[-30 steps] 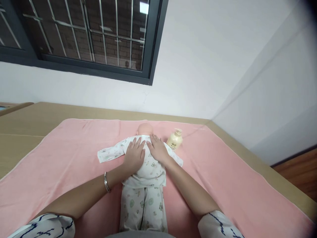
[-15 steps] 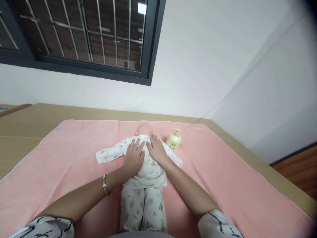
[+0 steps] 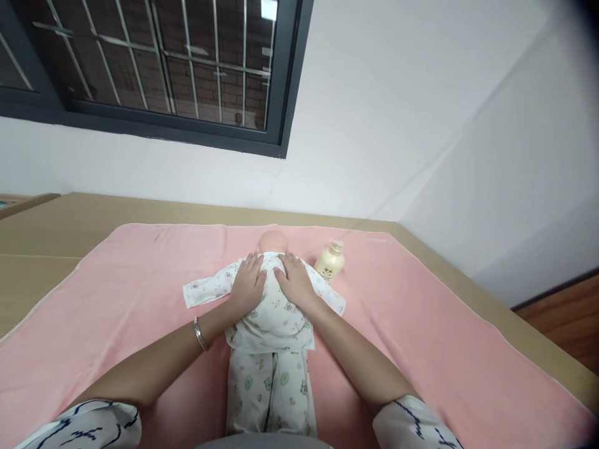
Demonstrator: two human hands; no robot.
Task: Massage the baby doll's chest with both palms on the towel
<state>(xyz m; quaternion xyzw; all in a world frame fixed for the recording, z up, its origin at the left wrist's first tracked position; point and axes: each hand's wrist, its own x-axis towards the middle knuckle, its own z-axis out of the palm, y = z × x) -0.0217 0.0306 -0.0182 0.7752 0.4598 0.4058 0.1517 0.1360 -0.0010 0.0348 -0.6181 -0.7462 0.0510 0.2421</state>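
A baby doll (image 3: 273,242) lies on the pink blanket (image 3: 159,262), its head at the far end and its face not visible. It wears a white printed top (image 3: 276,321) and matching trousers (image 3: 290,386), with both sleeves spread sideways. My left hand (image 3: 248,285) rests flat on the left of its upper back or chest, fingers stretched toward the head. On the other side, my right hand (image 3: 296,282) lies flat near the shoulder, fingers pointing up. Neither hand grips anything. Close to the right sleeve is a cream pump bottle (image 3: 330,260).
The blanket covers a tan tabletop (image 3: 37,240) that meets the white wall (image 3: 365,125). A dark-framed window (image 3: 283,100) with metal bars is above at the left. Brown wood (image 3: 566,318) shows at the right edge.
My left hand has slid slightly up and left toward the doll's shoulder. My right hand stays in nearly the same place.
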